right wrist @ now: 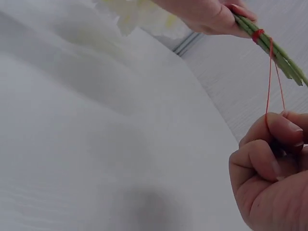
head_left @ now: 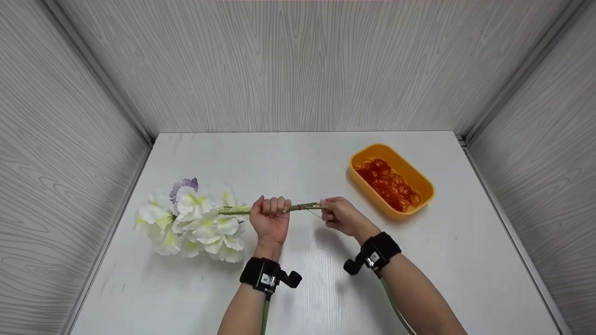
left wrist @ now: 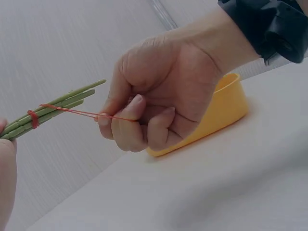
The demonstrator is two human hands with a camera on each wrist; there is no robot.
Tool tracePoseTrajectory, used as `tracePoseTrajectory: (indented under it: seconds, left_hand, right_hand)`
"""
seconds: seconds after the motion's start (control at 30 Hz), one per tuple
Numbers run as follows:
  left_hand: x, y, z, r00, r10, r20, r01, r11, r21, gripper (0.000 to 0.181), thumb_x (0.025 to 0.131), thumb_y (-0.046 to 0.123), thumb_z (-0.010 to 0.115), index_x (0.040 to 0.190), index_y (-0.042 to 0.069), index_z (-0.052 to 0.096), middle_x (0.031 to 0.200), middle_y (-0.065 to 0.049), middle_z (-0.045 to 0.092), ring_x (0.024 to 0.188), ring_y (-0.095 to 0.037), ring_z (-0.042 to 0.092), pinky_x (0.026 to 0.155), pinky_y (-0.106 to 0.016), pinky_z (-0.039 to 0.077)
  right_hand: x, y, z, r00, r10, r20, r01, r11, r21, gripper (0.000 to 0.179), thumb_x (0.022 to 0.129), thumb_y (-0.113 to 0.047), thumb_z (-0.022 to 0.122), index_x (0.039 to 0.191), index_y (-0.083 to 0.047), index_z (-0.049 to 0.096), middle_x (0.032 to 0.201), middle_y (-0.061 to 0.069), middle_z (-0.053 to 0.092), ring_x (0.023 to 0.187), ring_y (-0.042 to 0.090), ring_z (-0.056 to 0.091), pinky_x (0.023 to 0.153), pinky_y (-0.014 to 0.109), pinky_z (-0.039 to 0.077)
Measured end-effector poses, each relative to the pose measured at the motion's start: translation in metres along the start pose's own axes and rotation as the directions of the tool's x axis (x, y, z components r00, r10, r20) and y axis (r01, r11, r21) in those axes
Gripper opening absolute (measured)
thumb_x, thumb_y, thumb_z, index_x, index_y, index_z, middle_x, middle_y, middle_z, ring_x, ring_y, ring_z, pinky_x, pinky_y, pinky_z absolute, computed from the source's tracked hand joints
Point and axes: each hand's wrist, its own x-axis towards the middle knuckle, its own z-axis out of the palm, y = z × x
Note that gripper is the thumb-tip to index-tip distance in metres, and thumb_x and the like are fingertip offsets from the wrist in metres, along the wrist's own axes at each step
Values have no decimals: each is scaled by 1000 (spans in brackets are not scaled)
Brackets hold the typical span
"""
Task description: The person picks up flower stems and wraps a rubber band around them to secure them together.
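My left hand (head_left: 271,218) grips a bundle of green flower stems (head_left: 305,206), held level above the white table. Large white artificial flowers (head_left: 205,223) and one purple bloom (head_left: 184,187) spread out to the left of that fist. Close to the cut stem ends, a red rubber band (left wrist: 32,119) is wound tightly round the stems. From it a stretched loop runs to my right hand (head_left: 342,216), whose curled fingers hook and pull the band away from the stems. The right wrist view shows both strands of the loop (right wrist: 269,82) taut.
An orange-yellow tray (head_left: 426,197) with many red rubber bands (head_left: 386,181) stands on the table (head_left: 298,163), behind and right of my right hand. Wood-grain panels (head_left: 302,65) rise at the back and both sides. Each wrist wears a black strap with a green cable.
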Motion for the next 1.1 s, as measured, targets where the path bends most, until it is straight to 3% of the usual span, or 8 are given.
tracePoseTrajectory:
  seconds: [0.17, 0.33, 0.5, 0.67, 0.83, 0.97, 1.1]
  left_hand:
    - [0, 0, -2, 997, -40, 66, 37, 998, 43, 36, 98, 13, 19, 62, 12, 14, 60, 0, 13, 57, -16, 13, 63, -30, 14]
    - [-1, 1, -6, 984, -93, 151, 63, 979, 192, 37, 97, 13, 24, 61, 12, 14, 59, 1, 12, 56, -16, 11, 62, -30, 13]
    - [-1, 2, -10, 980, -102, 172, 52, 960, 275, 38, 98, 12, 22, 61, 12, 15, 59, 1, 13, 55, -15, 12, 62, -30, 14]
    - [-4, 1, -13, 981, -105, 162, 46, 941, 337, 38, 98, 11, 11, 60, 12, 15, 59, 1, 13, 55, -15, 12, 62, -30, 15]
    - [-4, -2, -15, 979, -123, 165, 38, 897, 441, 40, 98, 9, 9, 59, 12, 16, 58, 1, 13, 54, -15, 13, 61, -31, 16]
    - [-5, -5, -12, 982, -124, 141, 36, 862, 506, 40, 99, 8, 14, 59, 12, 17, 58, 1, 13, 52, -14, 16, 60, -31, 17]
    - [-7, -11, -11, 987, -101, 127, 14, 833, 553, 39, 98, 8, 19, 59, 11, 18, 59, 0, 13, 53, -14, 17, 60, -31, 18]
  right_hand:
    - [-5, -15, -3, 1000, 20, -12, -21, 996, -87, 29, 102, -13, 48, 74, -7, 49, 64, -1, 37, 52, 9, 32, 46, 22, 24]
    - [-10, -27, -2, 998, 16, -58, -30, 967, -255, 31, 102, -14, 50, 71, -7, 50, 63, 0, 37, 53, 10, 34, 47, 22, 25]
    - [-14, -32, 1, 993, -9, -120, -44, 899, -435, 28, 101, -14, 52, 74, -7, 55, 62, 1, 44, 52, 11, 39, 47, 23, 28]
    - [-12, -32, 4, 985, -55, -161, -55, 793, -607, 28, 100, -16, 53, 73, -8, 55, 58, 2, 48, 46, 10, 34, 43, 22, 24]
    - [-13, -34, 16, 973, -122, -194, -56, 695, -717, 29, 100, -19, 54, 74, -6, 59, 57, 2, 49, 44, 10, 33, 42, 24, 25]
    - [-15, -36, 29, 965, -167, -204, -38, 678, -734, 28, 100, -16, 54, 76, -4, 60, 59, 2, 48, 51, 13, 41, 46, 25, 30]
    - [-17, -35, 43, 963, -207, -175, 12, 676, -736, 34, 99, -14, 54, 66, -6, 54, 58, 1, 45, 55, 15, 46, 51, 26, 35]
